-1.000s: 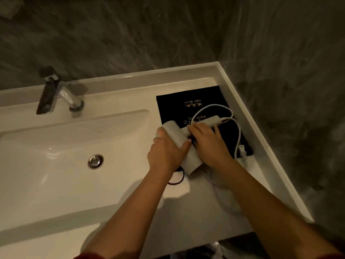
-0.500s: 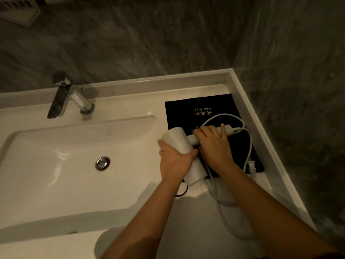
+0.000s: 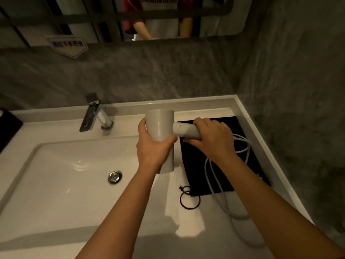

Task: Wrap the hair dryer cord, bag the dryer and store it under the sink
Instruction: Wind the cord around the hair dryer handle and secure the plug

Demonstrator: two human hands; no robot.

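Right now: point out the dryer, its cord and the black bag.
hair dryer (image 3: pixel 159 126), head view, on the barrel above the left hand.
cord (image 3: pixel 220 200), head view, on the loose run below the bag.
black bag (image 3: pixel 197 165), head view, on bare cloth left of the cord.

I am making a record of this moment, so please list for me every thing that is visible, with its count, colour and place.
hair dryer: one, pale grey, held up above the counter
cord: one, white, hanging loose over the bag and counter
bag: one, black, flat on the counter at right
drawstring: one, dark, looped beside the bag
sink: one, white, left
drain: one, silver, in the sink
tap: one, chrome, behind the sink
mirror: one, on the wall
left hand: on the dryer body
right hand: on the dryer handle
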